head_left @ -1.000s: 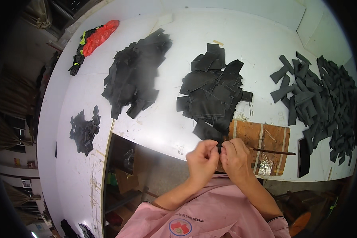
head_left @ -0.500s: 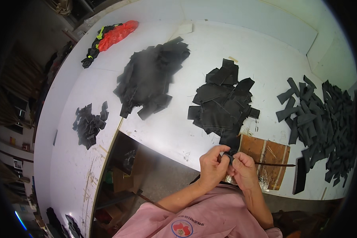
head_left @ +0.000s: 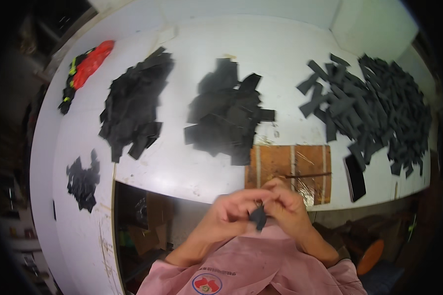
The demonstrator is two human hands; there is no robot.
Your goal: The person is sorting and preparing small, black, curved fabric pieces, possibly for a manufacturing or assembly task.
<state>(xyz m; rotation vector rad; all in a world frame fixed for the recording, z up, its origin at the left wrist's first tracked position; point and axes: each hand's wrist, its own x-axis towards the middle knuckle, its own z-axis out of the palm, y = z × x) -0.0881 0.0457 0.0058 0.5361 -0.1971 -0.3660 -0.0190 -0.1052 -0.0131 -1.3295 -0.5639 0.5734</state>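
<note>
Both hands have come together in front of my chest, over the table's near edge. Between them hangs a small dark fabric piece, folded and pointed at its lower end. My left hand is closed on it from the left, its fingers reaching across. My right hand pinches it from the other side, fingers curled. A thin dark rod stretches rightward from just above my right fingers, over an orange-brown board with pale stripes. Whether my right hand holds the rod I cannot tell. Motion blurs the fingertips.
On the white table lie two heaps of black fabric pieces, a smaller heap on the left and a large heap of narrow strips on the right. A phone lies beside the board. A red bag lies far left.
My hands have drawn back from the table toward my chest with the fabric piece, which now shows more below the fingers. The whole view has shifted, so the heaps appear further left.
</note>
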